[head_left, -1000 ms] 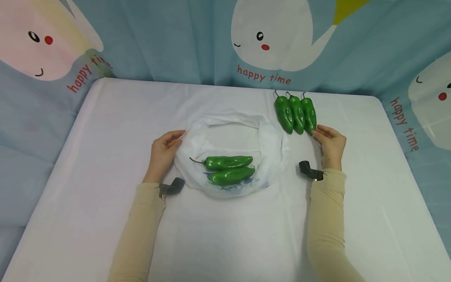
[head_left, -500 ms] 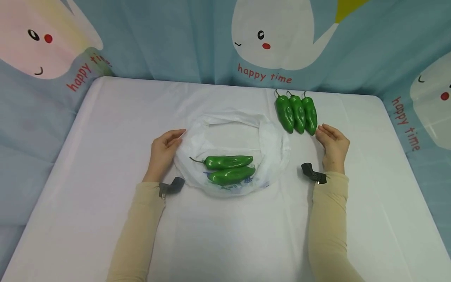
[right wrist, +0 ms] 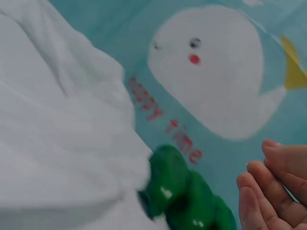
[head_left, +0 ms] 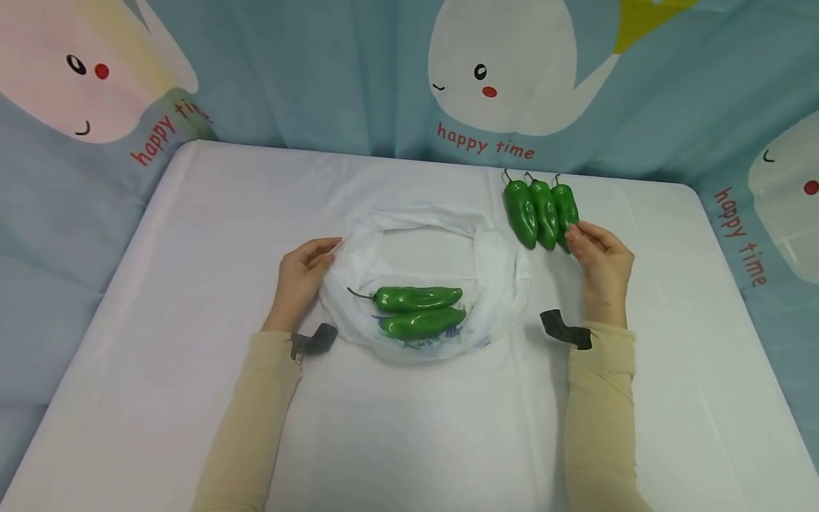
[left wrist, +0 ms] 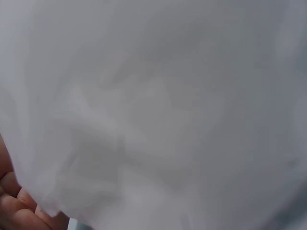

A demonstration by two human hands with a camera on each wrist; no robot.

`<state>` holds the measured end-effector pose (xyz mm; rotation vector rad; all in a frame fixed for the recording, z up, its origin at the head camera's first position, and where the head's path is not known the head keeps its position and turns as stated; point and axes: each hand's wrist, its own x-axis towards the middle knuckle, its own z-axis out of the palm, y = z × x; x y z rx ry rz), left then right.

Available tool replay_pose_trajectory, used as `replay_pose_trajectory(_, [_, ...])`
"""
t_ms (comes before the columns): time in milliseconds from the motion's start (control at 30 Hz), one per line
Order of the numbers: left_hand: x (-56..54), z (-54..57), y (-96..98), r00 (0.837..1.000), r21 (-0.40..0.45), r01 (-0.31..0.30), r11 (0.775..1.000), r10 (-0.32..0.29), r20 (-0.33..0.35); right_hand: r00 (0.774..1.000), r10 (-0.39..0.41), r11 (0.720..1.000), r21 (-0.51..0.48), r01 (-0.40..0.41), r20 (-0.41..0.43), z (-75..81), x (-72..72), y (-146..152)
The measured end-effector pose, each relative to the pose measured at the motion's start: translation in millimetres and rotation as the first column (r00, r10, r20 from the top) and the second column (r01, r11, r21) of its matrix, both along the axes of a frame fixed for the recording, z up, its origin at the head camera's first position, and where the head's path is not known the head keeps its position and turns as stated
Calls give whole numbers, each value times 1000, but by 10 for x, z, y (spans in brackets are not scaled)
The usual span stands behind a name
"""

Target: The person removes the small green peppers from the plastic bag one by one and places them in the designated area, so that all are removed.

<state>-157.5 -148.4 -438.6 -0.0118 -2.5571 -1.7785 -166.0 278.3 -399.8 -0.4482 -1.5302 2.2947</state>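
Observation:
A thin white plastic bag (head_left: 502,284) lies spread open on the table, with blue and green print at its near side. Two green peppers (head_left: 419,299) lie side by side at the near part of its mouth. My left hand (head_left: 299,281) pinches the bag's left edge; in the left wrist view the bag (left wrist: 158,120) fills most of the picture. Three more green peppers (head_left: 521,212) lie in a row at the back right. By the tip of the rightmost one hovers my right hand (head_left: 603,270), its fingers (right wrist: 254,206) loosely bent and holding nothing.
White cloth covers the table (head_left: 409,434). Behind it hangs a blue curtain (head_left: 320,78) with printed whales, meeting the table's back edge. Each wrist carries a small dark camera (head_left: 566,331).
My right hand first drew slightly away to the right, then came back and turned, its fingertips now over the rightmost pepper's tip. The left hand keeps its hold on the bag.

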Motion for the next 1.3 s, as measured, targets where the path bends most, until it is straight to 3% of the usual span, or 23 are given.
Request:
replay_pose_trajectory(133, [0, -1, -5, 1000, -2, 3, 1000, -3, 2, 991, 130, 989, 74, -129, -8, 13, 24, -215])
replay_pose_trajectory(333, [-4, -1, -3, 1000, 7, -2, 1000, 2, 7, 958, 285, 950, 133, -284, 10, -45, 56, -440])
replay_pose_trajectory(600, [-5, 14, 6, 1000, 0, 3, 1000, -3, 0, 907, 418, 863, 293, -411, 40, -80, 147, -641])
replay_pose_trajectory(800, [4, -8, -14, 1000, 12, 7, 1000, -7, 1, 872, 475, 788, 383, -482, 121, -88, 236, -760])
replay_pose_trajectory(967, [21, -18, -21, 1000, 20, 11, 1000, -11, 5, 823, 539, 713, 425, -558, 177, -101, 299, -851])
replay_pose_trajectory(1300, [13, -17, -12, 1000, -24, 9, 1000, -9, -10, 688, 687, 551, 450, -703, 233, -164, 340, -942])
